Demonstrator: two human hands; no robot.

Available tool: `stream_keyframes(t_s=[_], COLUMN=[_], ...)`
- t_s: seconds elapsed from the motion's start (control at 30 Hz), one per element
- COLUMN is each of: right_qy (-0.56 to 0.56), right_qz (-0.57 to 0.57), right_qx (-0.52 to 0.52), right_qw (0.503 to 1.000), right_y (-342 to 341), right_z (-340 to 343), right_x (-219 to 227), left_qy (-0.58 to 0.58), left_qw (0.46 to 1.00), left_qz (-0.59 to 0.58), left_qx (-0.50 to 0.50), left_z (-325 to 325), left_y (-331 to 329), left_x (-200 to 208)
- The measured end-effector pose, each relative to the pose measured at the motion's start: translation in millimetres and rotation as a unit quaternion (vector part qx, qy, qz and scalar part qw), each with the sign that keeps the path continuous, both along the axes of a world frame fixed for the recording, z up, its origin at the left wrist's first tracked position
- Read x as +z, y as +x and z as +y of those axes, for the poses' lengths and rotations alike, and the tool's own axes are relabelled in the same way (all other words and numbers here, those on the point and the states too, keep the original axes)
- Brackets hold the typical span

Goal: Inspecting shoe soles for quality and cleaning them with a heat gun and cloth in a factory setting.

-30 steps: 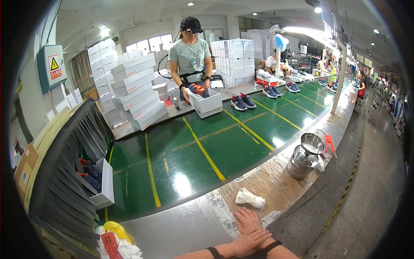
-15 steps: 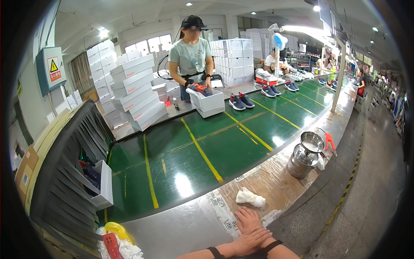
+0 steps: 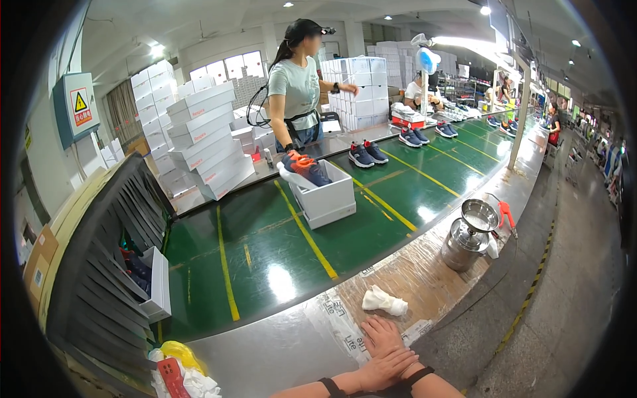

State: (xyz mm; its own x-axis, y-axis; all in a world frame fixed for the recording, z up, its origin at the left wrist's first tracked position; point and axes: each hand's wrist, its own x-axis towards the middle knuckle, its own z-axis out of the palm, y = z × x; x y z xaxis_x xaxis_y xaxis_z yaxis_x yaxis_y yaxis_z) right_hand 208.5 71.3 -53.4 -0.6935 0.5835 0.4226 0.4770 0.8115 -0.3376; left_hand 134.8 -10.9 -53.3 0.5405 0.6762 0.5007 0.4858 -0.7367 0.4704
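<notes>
My right hand [image 3: 383, 336] lies flat on the taped near edge of the bench, fingers outstretched, with nothing in it. Across its wrist rests my left hand [image 3: 389, 369], fingers stretched out and holding no object. Just beyond my right fingertips is a crumpled white cloth [image 3: 385, 301]. Over on the far side of the green conveyor belt [image 3: 265, 265], a co-worker [image 3: 298, 93] has one hand at a navy and orange shoe [image 3: 305, 167] above an open white shoebox [image 3: 326, 204]. The co-worker's other arm stretches to the right.
A metal pot with a steel bowl on top [image 3: 468, 242] and a red air gun [image 3: 507, 219] are at right. Navy shoe pairs [image 3: 369, 154] line the belt. A strip-curtained tunnel [image 3: 106, 265] stands left, near a red phone [image 3: 171, 378]. White boxes [image 3: 202, 139] are stacked beyond.
The co-worker has turned and extended an arm to the right. The open shoebox has come nearer on the belt, and the shoes on the belt have shifted slightly left. My hands stay put.
</notes>
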Motion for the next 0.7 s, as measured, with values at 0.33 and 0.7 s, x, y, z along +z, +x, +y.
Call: stream_keyframes(t_s=[0.33,0.7], right_qy=[0.004,-0.006], right_qz=[-0.006,-0.007], right_qx=[-0.007,-0.005], right_qw=[1.0,1.0], right_y=[0.1,1.8], right_z=[1.0,1.3], right_x=[-2.9,-4.8], left_qy=[0.004,0.003], left_qw=[1.0,1.0], left_qz=[0.006,0.001], left_qx=[0.005,0.006], left_z=[0.0,-0.3], left_y=[-0.5,1.4], left_x=[3.2,1.1])
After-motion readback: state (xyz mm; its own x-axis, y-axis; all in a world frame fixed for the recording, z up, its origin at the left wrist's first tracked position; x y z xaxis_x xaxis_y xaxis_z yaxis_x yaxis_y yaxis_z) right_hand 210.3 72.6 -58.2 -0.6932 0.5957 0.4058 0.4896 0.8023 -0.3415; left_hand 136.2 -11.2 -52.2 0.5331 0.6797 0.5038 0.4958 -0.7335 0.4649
